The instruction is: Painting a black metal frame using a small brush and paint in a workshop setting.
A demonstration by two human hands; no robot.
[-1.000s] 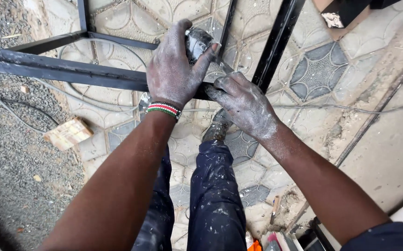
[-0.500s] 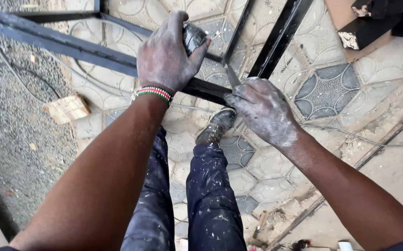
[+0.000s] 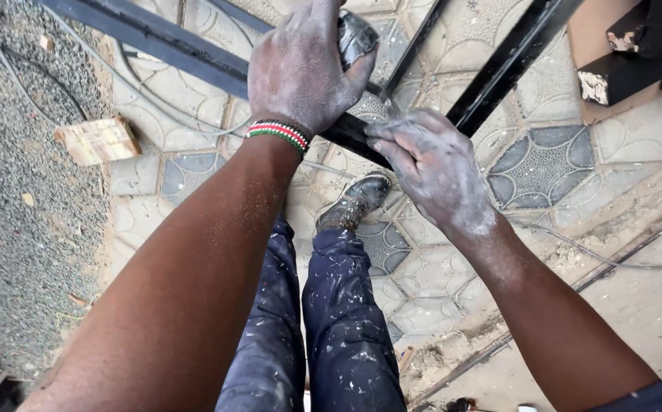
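- The dust-whitened left hand (image 3: 300,65), wearing a striped bead bracelet (image 3: 278,134), is gripping a small grey rounded object (image 3: 356,36); most of that object is hidden under the fingers, so its kind is unclear.
- The black-painted steel bar frame (image 3: 163,42) is running beneath both hands, cut off at the top edge.
- The dusty right hand (image 3: 430,164) is pressing half-curled on the bar just right of the left hand; whatever is under it is hidden.

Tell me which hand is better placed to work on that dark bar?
Probably the right hand: its fingers lie directly on the bar and are free. The left hand is already wrapped around a small grey tool above it.
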